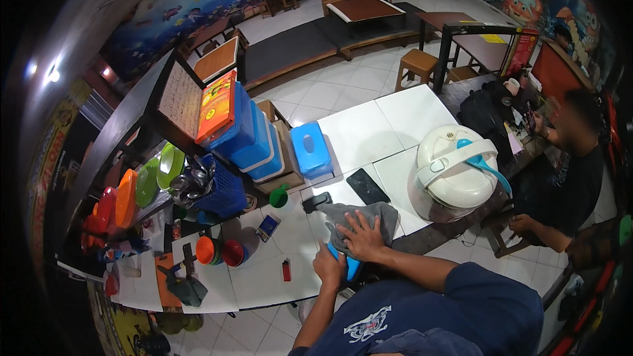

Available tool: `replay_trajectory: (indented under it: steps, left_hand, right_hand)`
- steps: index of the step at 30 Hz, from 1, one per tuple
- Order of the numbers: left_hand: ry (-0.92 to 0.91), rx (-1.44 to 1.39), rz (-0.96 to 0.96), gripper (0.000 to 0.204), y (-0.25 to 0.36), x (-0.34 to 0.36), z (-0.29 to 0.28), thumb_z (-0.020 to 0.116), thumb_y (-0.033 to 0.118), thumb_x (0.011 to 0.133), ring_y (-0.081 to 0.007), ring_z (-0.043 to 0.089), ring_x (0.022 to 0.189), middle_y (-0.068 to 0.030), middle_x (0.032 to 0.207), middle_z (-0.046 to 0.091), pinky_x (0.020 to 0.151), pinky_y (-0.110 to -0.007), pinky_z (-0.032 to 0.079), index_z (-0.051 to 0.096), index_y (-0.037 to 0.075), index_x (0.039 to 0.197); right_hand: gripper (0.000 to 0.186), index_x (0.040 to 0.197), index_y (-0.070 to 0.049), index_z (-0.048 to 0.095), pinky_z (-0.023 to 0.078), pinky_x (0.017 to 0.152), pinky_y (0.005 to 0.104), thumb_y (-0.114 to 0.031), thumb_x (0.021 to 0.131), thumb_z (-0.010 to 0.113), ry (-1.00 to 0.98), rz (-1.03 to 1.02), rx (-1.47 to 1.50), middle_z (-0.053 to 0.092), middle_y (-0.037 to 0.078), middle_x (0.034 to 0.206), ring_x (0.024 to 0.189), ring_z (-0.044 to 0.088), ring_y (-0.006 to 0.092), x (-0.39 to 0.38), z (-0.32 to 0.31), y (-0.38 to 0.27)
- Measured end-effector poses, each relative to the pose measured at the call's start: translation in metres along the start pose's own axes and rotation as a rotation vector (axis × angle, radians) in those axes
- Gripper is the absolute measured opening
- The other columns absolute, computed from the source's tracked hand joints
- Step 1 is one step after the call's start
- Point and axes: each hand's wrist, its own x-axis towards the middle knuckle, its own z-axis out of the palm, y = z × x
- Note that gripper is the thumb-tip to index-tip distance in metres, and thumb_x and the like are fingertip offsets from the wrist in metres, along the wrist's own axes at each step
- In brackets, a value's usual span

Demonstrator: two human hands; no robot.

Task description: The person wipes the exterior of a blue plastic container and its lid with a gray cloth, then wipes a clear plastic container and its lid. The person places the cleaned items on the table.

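Note:
My right hand (361,236) lies with fingers spread on a bunched grey cloth (386,216), pressing it onto the white tiled counter near its front edge. Close beside it, my left hand (330,266) is closed on the edge of a blue plastic object (353,269), mostly hidden under the cloth and my hands. I cannot make out its full shape. A black smartphone (368,186) lies just beyond the cloth. Next to the cloth's left end is a small dark object (317,202). A red lighter (286,270) rests on the counter left of my left hand.
A rice warmer (455,165) with a blue ladle (484,166) stands right. Beyond are a blue tissue box (312,149) and stacked blue containers (254,135). Left are a cutlery basket (221,188), cups (208,250) and a knife (188,258). Another person (560,171) sits at right.

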Motion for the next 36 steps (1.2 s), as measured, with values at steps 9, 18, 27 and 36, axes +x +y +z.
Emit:
replay_trajectory:
  steps: [9,18,27,36]
  left_hand:
    - [0.082,0.068,0.003,0.046,-0.008,0.012,0.031,0.062,0.029,0.075,-0.0387,0.059,0.091,-0.0204,0.097,0.063,0.079,-0.05,0.045,0.056,-0.002,0.108]
    - [0.069,0.07,-0.046,0.042,0.014,0.006,0.021,0.062,0.028,0.075,-0.0399,0.057,0.094,-0.0206,0.097,0.062,0.08,-0.051,0.044,0.055,-0.001,0.105]
    - [0.066,0.148,-0.045,0.04,0.009,0.004,0.034,0.06,0.032,0.079,-0.0403,0.057,0.088,-0.0215,0.094,0.062,0.076,-0.051,0.044,0.057,-0.003,0.099]
    - [0.159,0.13,-0.091,0.051,0.024,0.0,0.035,0.058,0.031,0.085,-0.0382,0.057,0.097,-0.0195,0.105,0.061,0.078,-0.051,0.045,0.05,-0.001,0.124]
  right_hand:
    - [0.047,0.137,-0.021,0.044,0.048,0.084,0.0478,-0.041,0.095,0.045,-0.31,0.046,0.413,0.055,0.019,0.124,0.1,0.059,0.0404,0.076,0.017,0.07]
    - [0.058,0.137,-0.024,0.045,0.032,0.088,0.0667,-0.049,0.086,0.054,0.078,-0.196,-0.046,0.036,0.022,0.143,0.125,0.038,0.0447,0.027,0.009,0.025]
    - [0.039,0.118,-0.015,0.059,0.044,0.084,0.057,-0.042,0.095,0.045,-0.261,0.024,0.245,0.058,0.021,0.116,0.101,0.058,0.0427,0.093,0.011,0.041]
    - [0.051,0.119,-0.008,0.057,0.047,0.087,0.0519,-0.05,0.095,0.04,-0.468,0.073,0.366,0.06,0.023,0.116,0.102,0.06,0.0433,0.12,0.015,0.068]
